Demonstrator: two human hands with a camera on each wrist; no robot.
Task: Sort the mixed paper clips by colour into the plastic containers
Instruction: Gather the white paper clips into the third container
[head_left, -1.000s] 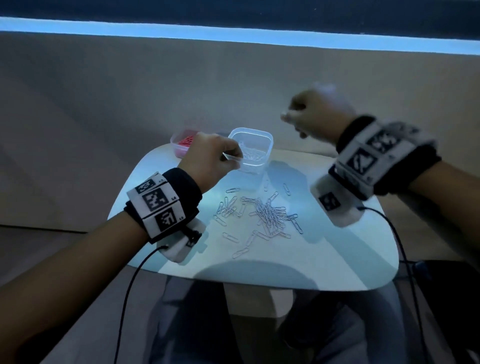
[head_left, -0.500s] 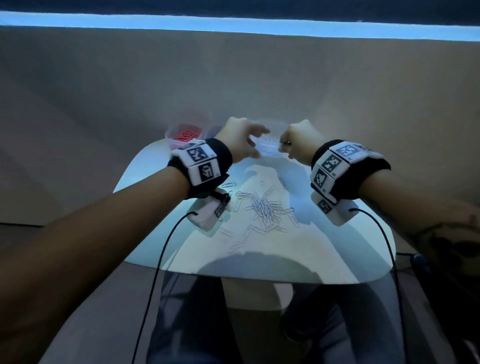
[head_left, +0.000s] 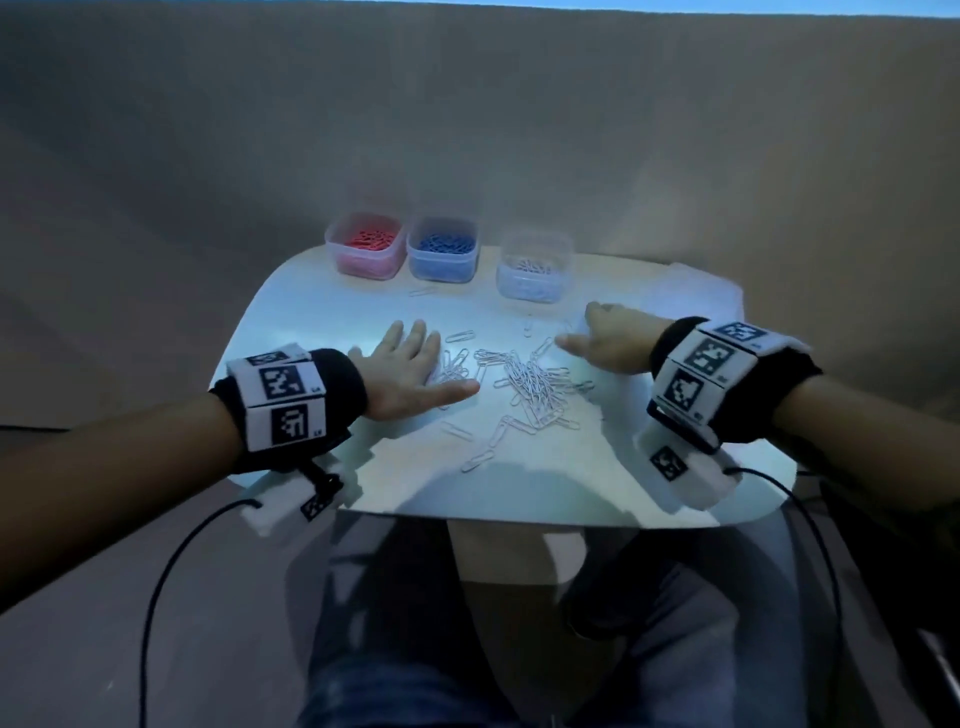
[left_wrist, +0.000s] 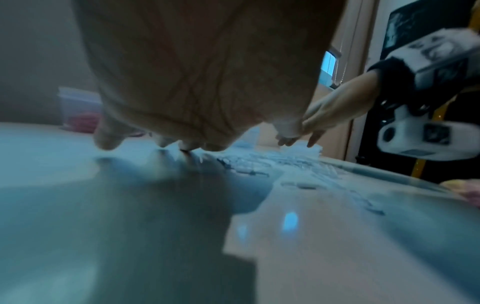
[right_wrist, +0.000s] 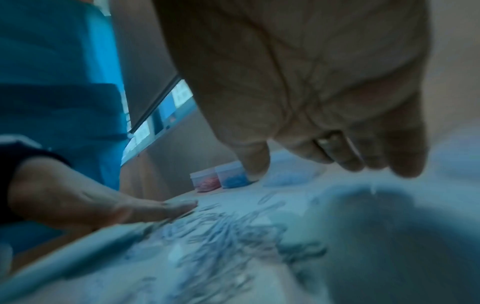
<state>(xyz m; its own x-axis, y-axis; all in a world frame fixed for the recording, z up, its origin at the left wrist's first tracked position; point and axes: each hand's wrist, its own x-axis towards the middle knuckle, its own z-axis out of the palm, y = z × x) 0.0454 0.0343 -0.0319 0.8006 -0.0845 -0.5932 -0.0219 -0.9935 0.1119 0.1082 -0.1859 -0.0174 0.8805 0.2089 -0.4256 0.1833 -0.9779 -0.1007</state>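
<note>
A heap of white paper clips (head_left: 530, 387) lies in the middle of the small white table (head_left: 571, 483). My left hand (head_left: 410, 371) lies flat, fingers spread, on the clips at the heap's left edge. My right hand (head_left: 605, 340) hovers at the heap's right edge, fingers loosely bent, holding nothing. Along the table's far edge stand three clear plastic containers: one with red clips (head_left: 366, 244), one with blue clips (head_left: 442, 248), one with white clips (head_left: 532, 273). In the right wrist view the left hand (right_wrist: 109, 207) rests by the clips (right_wrist: 221, 232).
A few stray white clips (head_left: 478, 457) lie toward the table's near edge, and one (head_left: 422, 291) lies in front of the blue container. Cables hang from both wrist cameras below the table edge. A brown wall stands behind the table.
Both hands have let go of the white-clip container, which now stands at the far edge, and have come down to the heap. The left hand flattened on the clips.
</note>
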